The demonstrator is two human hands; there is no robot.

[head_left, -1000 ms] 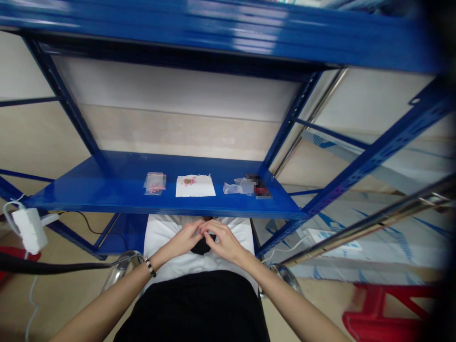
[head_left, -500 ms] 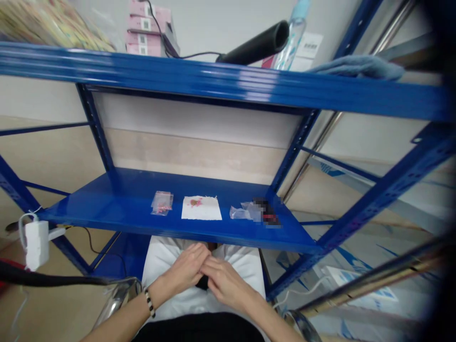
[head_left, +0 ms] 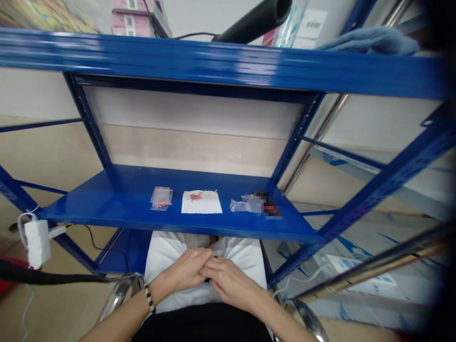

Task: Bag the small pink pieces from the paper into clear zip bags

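Observation:
Over the lap, my left hand (head_left: 192, 267) and my right hand (head_left: 230, 276) meet with their fingers curled and touching. Both are closed, and whatever may lie between the fingers is hidden; a small dark spot shows where they join. Past them, on the blue shelf (head_left: 117, 202), a white cloth (head_left: 202, 205) carries a pink and brown cluster (head_left: 194, 196) at its upper left. To its left lie clear zip bags (head_left: 161, 198) with small pink pieces inside. On the right sits crumpled clear plastic (head_left: 240, 205) beside a dark, blurred-out item (head_left: 270, 205) with a red mark.
An upper blue shelf beam (head_left: 178, 61) crosses in front, bearing pink boxes (head_left: 131, 23), a black tube (head_left: 251, 23) and a blue cloth (head_left: 374, 40). A white power strip (head_left: 38, 244) hangs at the left post. Metal chair arms (head_left: 116, 301) flank me.
The view has tipped down slightly, so the shelves appear higher. My hands stay together over the lap, and the things on the shelf keep their places.

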